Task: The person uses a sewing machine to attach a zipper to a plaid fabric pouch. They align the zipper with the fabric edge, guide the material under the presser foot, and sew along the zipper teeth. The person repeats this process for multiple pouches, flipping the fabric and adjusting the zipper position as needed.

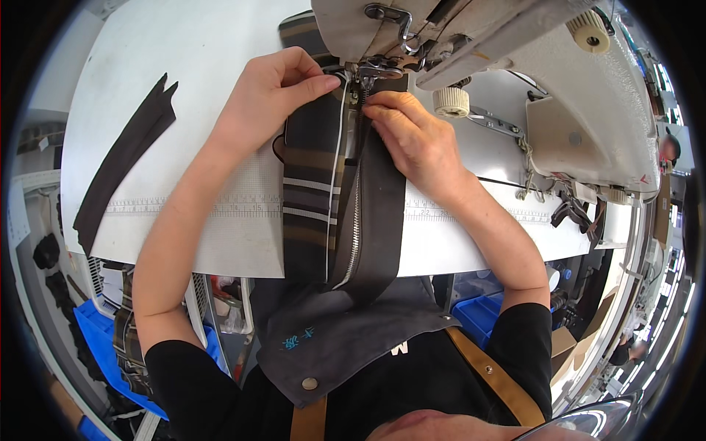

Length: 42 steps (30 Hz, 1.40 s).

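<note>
A striped brown, black and white fabric strip runs from the sewing machine's presser foot over the table's near edge. Along its right side lies a metal zipper on dark tape, beside a plain black fabric piece. My left hand pinches the striped fabric's light-edged border just left of the foot, thumb and fingers closed. Close in front of the foot, my right hand pinches the zipper's upper part, fingers pressed together. The spot under the foot is partly hidden by the machine parts.
The sewing machine's white body fills the upper right. A narrow black fabric piece lies on the white table at left, across a printed ruler scale. Blue bins stand below the table's edge. Thread and a dark clip lie at the right.
</note>
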{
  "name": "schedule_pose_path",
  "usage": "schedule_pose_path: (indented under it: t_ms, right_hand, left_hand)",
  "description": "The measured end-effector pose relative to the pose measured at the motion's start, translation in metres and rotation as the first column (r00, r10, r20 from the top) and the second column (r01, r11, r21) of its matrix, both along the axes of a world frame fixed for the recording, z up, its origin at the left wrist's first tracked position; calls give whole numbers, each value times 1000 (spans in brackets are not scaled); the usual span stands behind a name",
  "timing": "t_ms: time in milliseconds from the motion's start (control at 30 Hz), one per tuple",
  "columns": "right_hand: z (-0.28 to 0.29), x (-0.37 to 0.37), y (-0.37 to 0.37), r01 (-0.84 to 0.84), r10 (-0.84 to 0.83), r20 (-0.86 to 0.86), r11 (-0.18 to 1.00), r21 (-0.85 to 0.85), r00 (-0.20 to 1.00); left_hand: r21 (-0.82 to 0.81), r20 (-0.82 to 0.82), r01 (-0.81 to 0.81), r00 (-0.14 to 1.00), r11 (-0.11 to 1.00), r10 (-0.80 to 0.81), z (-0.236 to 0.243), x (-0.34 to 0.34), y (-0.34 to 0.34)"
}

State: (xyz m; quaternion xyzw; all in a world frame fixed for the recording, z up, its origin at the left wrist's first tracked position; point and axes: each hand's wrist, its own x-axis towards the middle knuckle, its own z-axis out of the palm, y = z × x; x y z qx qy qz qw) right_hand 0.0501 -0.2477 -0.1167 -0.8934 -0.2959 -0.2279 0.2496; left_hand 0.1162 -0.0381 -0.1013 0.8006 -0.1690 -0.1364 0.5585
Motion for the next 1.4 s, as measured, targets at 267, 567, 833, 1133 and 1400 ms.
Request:
schedule_pose_path:
  t_ms: [267,567,833,1133,1400]
  right_hand:
    - [-6,-2,-3,34,-34,-50,999,5,998]
    - [1,-7,1,-28,28,12,1000,7,1000]
    - [0,-6,3,8,-7,24,998,-62,1000]
    - [-1,-3,0,4,-1,27,996,-93,1000]
    - [2,-2,1,4,4,64,992,-125,998]
  left_hand:
    - [629,630,55,549,776,-549,-24,-27,6]
    - [654,674,-83,515,752,-530,-15,-34,17]
    - [604,747,-189,471,774,-468,-25,8,8]
    - [108,836,-40,544,993,-69,-4,0,16]
    - [453,751,-9,542,891,-377,-17,-22,11]
